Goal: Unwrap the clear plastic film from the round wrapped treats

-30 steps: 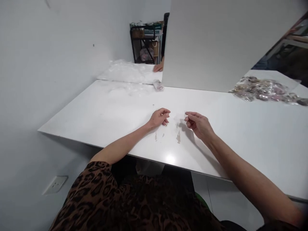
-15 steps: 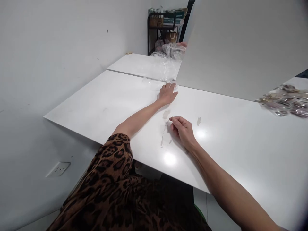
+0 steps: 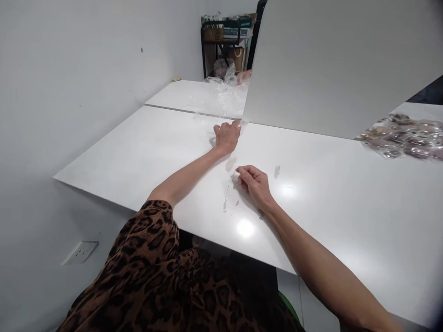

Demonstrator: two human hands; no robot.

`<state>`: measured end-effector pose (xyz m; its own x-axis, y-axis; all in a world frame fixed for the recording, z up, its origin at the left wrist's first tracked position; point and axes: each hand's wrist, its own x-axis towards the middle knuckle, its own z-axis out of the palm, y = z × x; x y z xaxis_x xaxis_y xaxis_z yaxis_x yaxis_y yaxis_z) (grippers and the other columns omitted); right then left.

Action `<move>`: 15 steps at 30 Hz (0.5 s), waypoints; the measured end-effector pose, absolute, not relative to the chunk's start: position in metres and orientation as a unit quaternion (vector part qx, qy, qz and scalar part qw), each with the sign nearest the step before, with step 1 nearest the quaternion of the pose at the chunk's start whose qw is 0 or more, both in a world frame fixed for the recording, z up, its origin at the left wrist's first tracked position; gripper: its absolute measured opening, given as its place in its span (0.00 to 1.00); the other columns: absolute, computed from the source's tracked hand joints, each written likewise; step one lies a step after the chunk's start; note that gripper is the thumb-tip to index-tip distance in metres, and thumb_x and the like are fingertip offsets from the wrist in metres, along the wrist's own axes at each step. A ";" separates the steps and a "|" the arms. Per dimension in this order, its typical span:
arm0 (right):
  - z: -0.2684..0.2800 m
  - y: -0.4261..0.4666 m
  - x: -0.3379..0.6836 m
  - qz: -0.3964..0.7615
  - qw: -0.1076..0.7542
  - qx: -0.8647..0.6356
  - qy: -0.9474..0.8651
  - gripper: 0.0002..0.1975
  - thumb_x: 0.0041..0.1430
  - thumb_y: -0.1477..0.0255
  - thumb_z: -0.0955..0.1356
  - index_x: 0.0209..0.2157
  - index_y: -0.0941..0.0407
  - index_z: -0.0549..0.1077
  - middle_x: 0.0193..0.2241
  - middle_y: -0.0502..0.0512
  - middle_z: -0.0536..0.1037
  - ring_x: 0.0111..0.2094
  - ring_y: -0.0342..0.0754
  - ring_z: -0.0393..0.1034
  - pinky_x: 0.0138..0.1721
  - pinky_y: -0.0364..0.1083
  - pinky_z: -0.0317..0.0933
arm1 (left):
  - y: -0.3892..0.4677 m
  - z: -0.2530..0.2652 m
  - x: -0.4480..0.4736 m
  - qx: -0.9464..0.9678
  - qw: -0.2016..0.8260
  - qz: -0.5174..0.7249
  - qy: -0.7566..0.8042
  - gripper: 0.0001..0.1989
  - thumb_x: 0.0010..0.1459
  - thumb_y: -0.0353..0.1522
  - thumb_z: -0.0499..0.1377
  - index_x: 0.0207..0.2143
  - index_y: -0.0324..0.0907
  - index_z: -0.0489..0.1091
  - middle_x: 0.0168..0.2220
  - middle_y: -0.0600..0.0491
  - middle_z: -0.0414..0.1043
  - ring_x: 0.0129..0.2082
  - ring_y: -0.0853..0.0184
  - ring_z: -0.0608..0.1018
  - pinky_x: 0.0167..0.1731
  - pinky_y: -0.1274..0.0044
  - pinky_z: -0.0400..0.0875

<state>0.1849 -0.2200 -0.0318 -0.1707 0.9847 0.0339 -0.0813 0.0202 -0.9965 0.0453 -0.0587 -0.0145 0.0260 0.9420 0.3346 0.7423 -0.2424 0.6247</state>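
Observation:
My left hand [image 3: 227,137] reaches to the far side of the white table [image 3: 110,147], near the foot of the upright panel. Its fingers are curled in on the edge of a thin clear plastic bag [image 3: 206,119], part of which shows beside the fingertips. Closer to me, my right hand [image 3: 255,185] rests low over the tabletop, thumb and forefinger pinched together. Whatever may be between those fingertips is hidden or too small to make out. Greyish worn patches [image 3: 230,164] mark the table beside the right fingertips.
A large grey-white panel [image 3: 321,69] stands across the table's far edge. Past it lie crumpled clear plastic bags [image 3: 224,92] and another person's hand [image 3: 244,77]. At right are several clear packets with brownish contents [image 3: 408,138]. A black shelf rack [image 3: 203,50] stands behind.
My left hand has drawn its spread fingers inward into a curl at the plastic. My right hand keeps its pinch in about the same spot. The view has shifted slightly to the right.

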 end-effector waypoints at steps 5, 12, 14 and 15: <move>-0.034 -0.207 0.192 0.540 0.586 -0.436 -0.419 0.30 0.43 0.50 0.80 0.42 0.49 0.70 0.32 0.45 0.75 0.27 0.40 0.68 0.25 0.39 0.61 | -0.142 -0.009 0.037 0.560 0.420 0.499 0.511 0.13 0.73 0.39 0.50 0.51 0.42 0.68 0.35 0.53 0.70 0.36 0.67 0.75 0.43 0.72 0.74; -0.014 -0.204 0.216 0.568 0.619 -0.384 -0.384 0.32 0.35 0.52 0.83 0.33 0.52 0.67 0.30 0.44 0.72 0.27 0.39 0.67 0.25 0.39 0.63 | -0.205 -0.007 0.049 0.459 0.611 0.496 0.412 0.10 0.67 0.37 0.60 0.46 0.40 0.70 0.42 0.51 0.73 0.36 0.71 0.76 0.39 0.76 0.75; -0.011 -0.203 0.222 0.546 0.638 -0.393 -0.375 0.33 0.32 0.53 0.84 0.30 0.53 0.66 0.27 0.43 0.70 0.23 0.37 0.62 0.22 0.39 0.59 | -0.209 -0.003 0.050 0.502 0.601 0.475 0.403 0.18 0.66 0.40 0.60 0.54 0.42 0.69 0.50 0.47 0.74 0.42 0.66 0.78 0.42 0.73 0.76; -0.010 -0.203 0.224 0.533 0.645 -0.398 -0.376 0.33 0.31 0.54 0.84 0.29 0.53 0.66 0.26 0.43 0.69 0.22 0.37 0.60 0.21 0.39 0.57 | -0.210 -0.002 0.050 0.533 0.588 0.462 0.396 0.23 0.66 0.43 0.61 0.59 0.44 0.67 0.55 0.44 0.72 0.46 0.63 0.79 0.45 0.70 0.77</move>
